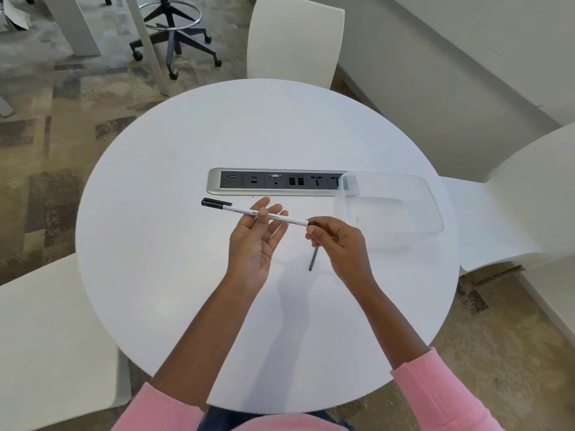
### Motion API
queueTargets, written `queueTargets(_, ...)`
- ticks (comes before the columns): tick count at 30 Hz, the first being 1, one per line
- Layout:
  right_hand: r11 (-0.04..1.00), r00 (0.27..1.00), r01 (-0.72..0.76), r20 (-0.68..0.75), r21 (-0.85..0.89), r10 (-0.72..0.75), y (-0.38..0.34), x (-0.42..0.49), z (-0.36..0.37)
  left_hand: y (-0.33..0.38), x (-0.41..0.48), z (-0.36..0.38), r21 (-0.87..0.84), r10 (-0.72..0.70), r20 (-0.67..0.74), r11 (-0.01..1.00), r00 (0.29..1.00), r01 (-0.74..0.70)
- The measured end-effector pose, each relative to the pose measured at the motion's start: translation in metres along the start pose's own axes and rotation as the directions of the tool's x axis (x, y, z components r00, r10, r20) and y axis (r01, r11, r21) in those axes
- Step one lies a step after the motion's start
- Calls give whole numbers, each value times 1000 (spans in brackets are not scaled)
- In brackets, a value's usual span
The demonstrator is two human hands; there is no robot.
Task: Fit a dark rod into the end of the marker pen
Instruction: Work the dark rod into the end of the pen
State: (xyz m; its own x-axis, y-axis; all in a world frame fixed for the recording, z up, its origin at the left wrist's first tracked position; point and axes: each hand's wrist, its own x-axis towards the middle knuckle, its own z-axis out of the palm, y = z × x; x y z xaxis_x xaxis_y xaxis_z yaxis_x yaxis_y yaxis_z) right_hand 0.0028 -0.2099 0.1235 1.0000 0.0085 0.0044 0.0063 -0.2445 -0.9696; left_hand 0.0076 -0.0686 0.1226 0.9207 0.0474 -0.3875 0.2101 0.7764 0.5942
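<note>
One person, two hands over one round, smooth white table (186, 275). One slim marker pen (236, 209), white printed barrel with a black clipped cap at its left end, held off the tabletop, tilted slightly down to the right. Left hand (252, 244) is palm up, fingers mostly straight, thumb pinning the barrel mid-length against the fingers. Right hand (339, 244) has its fingers curled tight at the pen's right end, pinching one short dark stub (314, 224) that meets the barrel there; can't tell if it is a second rod or the pen's own end. One thin dark grey rod (313, 259), straight and matte, lies flat on the table just under the right hand, its top end hidden by the fingers. One clear, rectangular plastic tub (435, 206) with rounded corners sits to the right, overlapping the end of one brushed-silver socket panel (280, 181) with dark ports, set into the table. Three white moulded chairs around: far (295, 35), right (529, 197), near left (46, 337). One dark swivel stool base (177, 35) with castors on patchy carpet. Two pink ribbed knit sleeves (435, 393).
</note>
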Motion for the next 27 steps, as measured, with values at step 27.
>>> queueTargets(27,907,964,-265,61,326,260,-2,4,-8,-3,4,-5,24,62,-124,998,990,-59)
